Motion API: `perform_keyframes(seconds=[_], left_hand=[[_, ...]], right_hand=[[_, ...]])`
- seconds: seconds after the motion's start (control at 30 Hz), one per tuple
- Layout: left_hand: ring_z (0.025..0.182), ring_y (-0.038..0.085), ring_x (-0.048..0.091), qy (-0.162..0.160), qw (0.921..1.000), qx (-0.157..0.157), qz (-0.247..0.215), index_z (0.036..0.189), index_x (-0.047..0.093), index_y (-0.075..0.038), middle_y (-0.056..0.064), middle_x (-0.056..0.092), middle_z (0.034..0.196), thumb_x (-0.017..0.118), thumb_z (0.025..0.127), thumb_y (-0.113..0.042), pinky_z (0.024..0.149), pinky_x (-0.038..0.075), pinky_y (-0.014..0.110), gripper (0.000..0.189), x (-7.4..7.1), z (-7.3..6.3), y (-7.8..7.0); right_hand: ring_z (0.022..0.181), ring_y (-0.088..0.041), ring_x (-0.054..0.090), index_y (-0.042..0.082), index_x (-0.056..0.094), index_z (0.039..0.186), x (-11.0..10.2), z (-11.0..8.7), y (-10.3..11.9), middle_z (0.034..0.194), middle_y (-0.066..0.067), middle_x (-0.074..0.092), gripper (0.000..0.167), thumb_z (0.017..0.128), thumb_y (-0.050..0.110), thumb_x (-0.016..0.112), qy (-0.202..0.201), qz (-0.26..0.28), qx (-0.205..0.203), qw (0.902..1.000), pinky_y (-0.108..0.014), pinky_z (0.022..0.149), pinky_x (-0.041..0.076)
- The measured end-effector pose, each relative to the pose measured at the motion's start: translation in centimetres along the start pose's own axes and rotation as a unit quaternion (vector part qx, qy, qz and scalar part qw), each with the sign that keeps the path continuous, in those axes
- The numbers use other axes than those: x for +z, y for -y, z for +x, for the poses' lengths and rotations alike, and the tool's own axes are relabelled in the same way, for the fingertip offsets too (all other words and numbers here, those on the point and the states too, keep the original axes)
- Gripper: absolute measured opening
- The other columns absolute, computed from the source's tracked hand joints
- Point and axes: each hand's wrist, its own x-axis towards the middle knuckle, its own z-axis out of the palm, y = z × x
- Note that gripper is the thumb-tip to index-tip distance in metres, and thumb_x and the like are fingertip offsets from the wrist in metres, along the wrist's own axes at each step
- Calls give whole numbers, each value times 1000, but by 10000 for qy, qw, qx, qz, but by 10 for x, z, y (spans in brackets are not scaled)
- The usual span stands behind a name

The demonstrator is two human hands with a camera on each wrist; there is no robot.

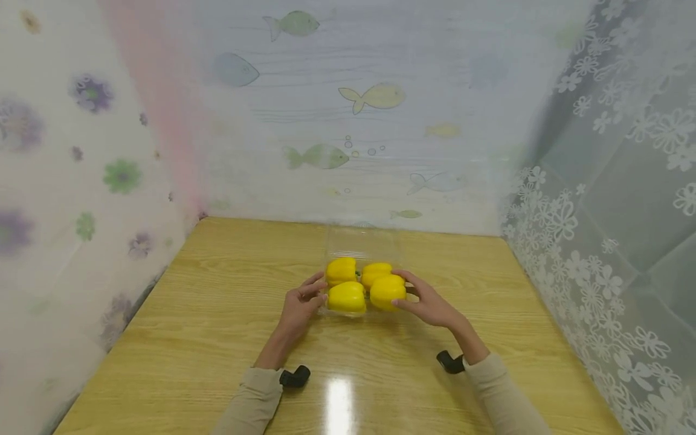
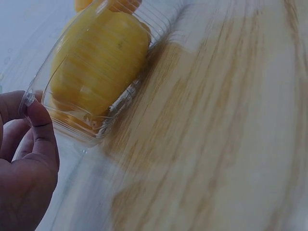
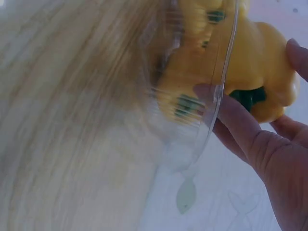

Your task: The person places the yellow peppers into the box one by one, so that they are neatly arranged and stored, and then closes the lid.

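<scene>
As the head view shows, three yellow bell peppers (image 1: 346, 297) lie in an open clear plastic clamshell (image 1: 360, 243) on a wooden table (image 1: 244, 241). Left wrist: left hand (image 2: 29, 159), pinching the clamshell. Right wrist: right hand (image 3: 279, 159), gripping a fourth, front-right pepper (image 1: 388, 291), partly above the rim (image 3: 222, 79).

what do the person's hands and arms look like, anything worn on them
The left hand and right hand are ungloved. The left sleeve and right sleeve are plain beige, ending short of the wrists. At each cuff sits a small, bent black piece, one on the left, one on the right; no cables show.
</scene>
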Motion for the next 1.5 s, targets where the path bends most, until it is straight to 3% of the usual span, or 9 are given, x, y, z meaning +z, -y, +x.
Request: perform_keyframes(seconds=[0.37, 0.73, 0.93, 1.1, 1.5], left_hand=[[99, 13, 56, 17, 9999, -102, -108, 124, 67, 10, 11, 50, 153, 67, 93, 5, 76, 48, 14, 32, -1, 0, 0], [97, 14, 56, 21, 9999, -64, -149, 124, 66, 13, 16, 48, 154, 67, 93, 5, 78, 48, 14, 32, 0, -1, 0], [95, 15, 55, 43, 9998, -118, -166, 123, 66, 13, 14, 50, 154, 66, 93, 6, 73, 48, 14, 31, -1, 0, 0], [94, 13, 54, 74, 9998, -83, -148, 123, 66, 14, 15, 49, 154, 67, 93, 6, 73, 47, 14, 32, 0, -2, -2], [94, 12, 54, 93, 9997, -96, -186, 124, 64, 15, 18, 47, 155, 67, 93, 6, 74, 48, 14, 32, 0, -2, -1]], right_hand=[[147, -42, 33, 8, 34, 157, -4, 5, 6, 163, -19, 29, 67, 100, 22, 67, 407, -161, 50, 9990, -61, 116, 31], [144, -46, 34, 9, 36, 156, 0, 2, 11, 162, -21, 31, 70, 98, 27, 71, 330, -287, 260, 9987, -64, 114, 32], [138, -45, 39, 7, 36, 158, -1, 3, 14, 158, -25, 34, 70, 100, 32, 66, 341, -674, 270, 9968, -66, 110, 34], [136, -46, 41, 7, 36, 158, -2, 5, 12, 157, -26, 34, 67, 102, 33, 62, 404, -633, 401, 9964, -66, 109, 35], [130, -43, 52, -4, 48, 148, -5, 12, 12, 148, -25, 50, 61, 97, 23, 71, 634, -940, 428, 9926, -55, 105, 46]])
